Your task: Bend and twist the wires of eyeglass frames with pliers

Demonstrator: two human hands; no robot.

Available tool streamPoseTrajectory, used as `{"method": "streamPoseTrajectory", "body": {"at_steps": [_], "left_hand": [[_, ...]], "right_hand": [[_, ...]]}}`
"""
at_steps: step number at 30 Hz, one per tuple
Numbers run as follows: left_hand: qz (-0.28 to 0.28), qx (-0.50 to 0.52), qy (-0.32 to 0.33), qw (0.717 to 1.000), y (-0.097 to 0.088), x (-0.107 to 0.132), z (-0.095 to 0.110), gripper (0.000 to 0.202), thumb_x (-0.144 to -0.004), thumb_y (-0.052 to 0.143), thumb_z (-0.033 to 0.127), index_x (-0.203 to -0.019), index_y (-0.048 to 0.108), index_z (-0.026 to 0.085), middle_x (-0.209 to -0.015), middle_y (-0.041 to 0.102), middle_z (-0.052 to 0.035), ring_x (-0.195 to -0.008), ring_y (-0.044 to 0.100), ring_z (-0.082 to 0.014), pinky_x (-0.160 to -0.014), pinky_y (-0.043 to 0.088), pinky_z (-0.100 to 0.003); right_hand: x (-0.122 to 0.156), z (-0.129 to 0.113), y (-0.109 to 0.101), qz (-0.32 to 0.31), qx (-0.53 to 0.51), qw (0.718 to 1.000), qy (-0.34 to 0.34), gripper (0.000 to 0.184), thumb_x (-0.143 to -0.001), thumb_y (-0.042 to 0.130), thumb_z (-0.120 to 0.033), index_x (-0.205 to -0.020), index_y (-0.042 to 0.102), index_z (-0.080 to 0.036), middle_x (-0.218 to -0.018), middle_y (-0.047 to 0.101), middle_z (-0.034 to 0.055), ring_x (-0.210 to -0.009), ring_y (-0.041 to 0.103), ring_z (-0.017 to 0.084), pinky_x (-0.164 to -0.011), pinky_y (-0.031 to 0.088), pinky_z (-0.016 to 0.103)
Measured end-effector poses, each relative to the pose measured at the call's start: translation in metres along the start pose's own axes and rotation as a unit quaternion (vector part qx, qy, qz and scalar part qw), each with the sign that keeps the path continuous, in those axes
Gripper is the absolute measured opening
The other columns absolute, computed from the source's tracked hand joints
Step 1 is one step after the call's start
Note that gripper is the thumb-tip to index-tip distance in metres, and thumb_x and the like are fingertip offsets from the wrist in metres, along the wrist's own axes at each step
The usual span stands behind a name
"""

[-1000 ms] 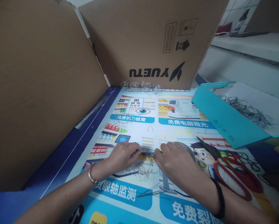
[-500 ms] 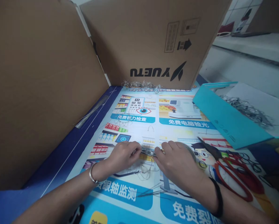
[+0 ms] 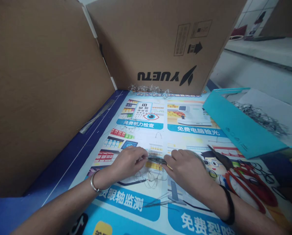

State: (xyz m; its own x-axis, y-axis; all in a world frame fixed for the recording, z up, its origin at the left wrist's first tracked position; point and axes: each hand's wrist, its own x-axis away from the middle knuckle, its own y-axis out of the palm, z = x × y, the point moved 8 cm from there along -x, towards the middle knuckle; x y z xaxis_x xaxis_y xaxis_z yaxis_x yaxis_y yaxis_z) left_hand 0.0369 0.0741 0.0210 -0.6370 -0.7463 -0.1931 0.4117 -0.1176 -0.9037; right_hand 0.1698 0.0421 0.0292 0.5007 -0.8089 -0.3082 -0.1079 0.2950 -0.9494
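My right hand (image 3: 185, 168) is closed round a small pair of dark metal pliers (image 3: 157, 159), whose jaws point left. Its fingers cover most of the handles. My left hand (image 3: 130, 164) is closed in a pinch right at the tips of the jaws; what the fingertips hold is too small to make out. Below the pliers, loops of thin wire (image 3: 151, 179) lie on the printed poster (image 3: 126, 210). Several straight wire pieces (image 3: 158, 200) lie nearer to me, between my forearms.
Cardboard panels (image 3: 146, 39) stand at the back and left. A tangle of clear and silvery bits (image 3: 148, 89) lies along the back panel. Right of my hands are large red-handled scissors (image 3: 245, 186). Behind them sits a turquoise box (image 3: 243, 130) with a wire heap (image 3: 263, 117).
The pliers have turned slightly in my right hand, and their jaws show more plainly. My left hand stays nearly still. The view has shifted a little.
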Motion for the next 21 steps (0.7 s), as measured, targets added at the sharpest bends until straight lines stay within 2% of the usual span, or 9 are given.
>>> {"method": "streamPoseTrajectory", "body": {"at_steps": [4,8,14,21], "left_hand": [[-0.035,0.007,0.012,0.999,0.0013,-0.0008,0.0037,0.014,-0.080,0.050,0.009,-0.080,0.061,0.018,-0.078,0.063,-0.0011,-0.072,0.057,-0.0141,-0.068,0.042,-0.026],[-0.030,0.001,0.019,0.999,0.0016,0.0003,0.0034,0.016,-0.083,0.050,0.012,-0.085,0.064,0.019,-0.081,0.065,-0.0017,-0.077,0.059,-0.0155,-0.070,0.042,-0.028],[-0.037,-0.019,0.015,0.999,0.0048,0.0022,0.0021,0.018,-0.084,0.050,0.014,-0.082,0.066,0.020,-0.078,0.066,-0.0013,-0.074,0.060,-0.0151,-0.067,0.043,-0.027],[-0.013,-0.020,0.031,0.999,0.0053,0.0043,0.0033,0.017,-0.086,0.050,0.018,-0.084,0.067,0.020,-0.078,0.066,-0.0024,-0.075,0.060,-0.0150,-0.067,0.045,-0.027]], "right_hand": [[-0.0002,0.0019,0.0025,-0.006,-0.011,1.000,0.003,0.017,-0.083,0.057,-0.032,-0.073,0.061,-0.019,-0.069,0.058,0.0028,-0.066,0.050,0.016,-0.061,0.023,0.030],[0.0004,0.0035,0.0058,-0.026,-0.025,0.999,0.012,0.016,-0.083,0.057,-0.032,-0.074,0.062,-0.020,-0.069,0.059,0.0022,-0.066,0.051,0.016,-0.062,0.025,0.029],[0.0021,0.0056,0.0096,-0.054,-0.035,0.997,0.030,0.014,-0.082,0.057,-0.033,-0.077,0.063,-0.021,-0.071,0.060,0.0016,-0.068,0.052,0.016,-0.062,0.025,0.029],[0.0023,0.0063,0.0086,-0.070,-0.037,0.996,0.043,0.014,-0.082,0.057,-0.033,-0.076,0.063,-0.021,-0.071,0.060,0.0014,-0.067,0.053,0.016,-0.061,0.025,0.029]]}}
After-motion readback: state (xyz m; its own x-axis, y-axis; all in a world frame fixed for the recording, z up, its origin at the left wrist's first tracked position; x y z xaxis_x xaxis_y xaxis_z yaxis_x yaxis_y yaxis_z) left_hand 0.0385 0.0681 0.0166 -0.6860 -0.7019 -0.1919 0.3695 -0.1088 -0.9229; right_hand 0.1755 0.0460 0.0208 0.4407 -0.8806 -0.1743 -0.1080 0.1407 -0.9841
